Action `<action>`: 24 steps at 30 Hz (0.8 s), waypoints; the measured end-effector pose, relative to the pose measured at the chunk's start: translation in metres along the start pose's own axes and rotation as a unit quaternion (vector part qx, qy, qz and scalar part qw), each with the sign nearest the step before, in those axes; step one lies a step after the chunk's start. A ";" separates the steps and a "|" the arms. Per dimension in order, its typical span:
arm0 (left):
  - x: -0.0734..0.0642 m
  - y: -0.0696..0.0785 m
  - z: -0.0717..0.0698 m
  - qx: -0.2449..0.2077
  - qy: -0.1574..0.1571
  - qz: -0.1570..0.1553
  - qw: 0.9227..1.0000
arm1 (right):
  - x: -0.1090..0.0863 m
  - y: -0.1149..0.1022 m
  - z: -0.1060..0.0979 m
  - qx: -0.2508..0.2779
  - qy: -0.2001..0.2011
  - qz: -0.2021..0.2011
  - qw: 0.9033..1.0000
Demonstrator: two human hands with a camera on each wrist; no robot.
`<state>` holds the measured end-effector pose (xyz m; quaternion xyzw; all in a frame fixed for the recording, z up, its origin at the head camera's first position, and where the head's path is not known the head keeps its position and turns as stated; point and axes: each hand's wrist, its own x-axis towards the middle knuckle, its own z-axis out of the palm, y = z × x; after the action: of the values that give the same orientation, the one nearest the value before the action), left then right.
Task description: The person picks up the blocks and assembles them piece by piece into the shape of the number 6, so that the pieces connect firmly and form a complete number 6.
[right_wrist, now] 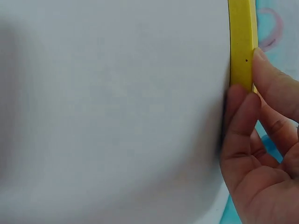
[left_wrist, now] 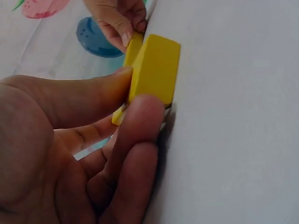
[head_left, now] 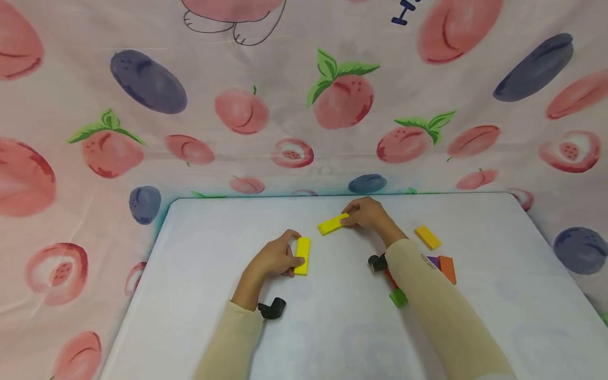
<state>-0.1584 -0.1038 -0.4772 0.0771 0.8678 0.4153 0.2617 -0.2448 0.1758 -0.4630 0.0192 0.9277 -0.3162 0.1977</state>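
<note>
Near the middle of the white table, the left hand (head_left: 277,257) pinches a yellow rectangular block (head_left: 303,250) between thumb and fingers. In the left wrist view that yellow block (left_wrist: 158,70) shows one end toward the camera, with the thumb on one side. Farther back and to the right, the right hand (head_left: 366,212) holds the near end of a second yellow block (head_left: 330,226), which points toward the left. The right wrist view shows the thumb and fingertips on both sides of this yellow block (right_wrist: 241,51). A gap separates the two blocks in the head view.
An orange-yellow block (head_left: 428,237) lies right of the right hand. Orange (head_left: 447,269), purple (head_left: 433,260), red and green (head_left: 398,298) blocks sit beside the right sleeve (head_left: 442,306), which partly hides them. A fruit-patterned cloth (head_left: 285,105) hangs behind the table's back edge.
</note>
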 end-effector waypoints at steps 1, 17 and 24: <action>-0.002 -0.001 -0.002 -0.006 -0.003 0.001 1.000 | 0.000 0.000 0.001 0.008 0.001 0.001 1.000; 0.004 -0.032 -0.022 -0.099 -0.050 -0.002 0.994 | 0.004 -0.010 0.023 0.092 0.002 0.033 0.995; 0.008 -0.034 -0.026 -0.109 -0.054 -0.003 0.993 | 0.010 -0.017 0.018 0.149 -0.010 0.084 0.985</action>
<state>-0.1758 -0.1405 -0.4933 0.0678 0.8022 0.5022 0.3158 -0.2506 0.1501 -0.4701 0.1230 0.8633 -0.4332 0.2276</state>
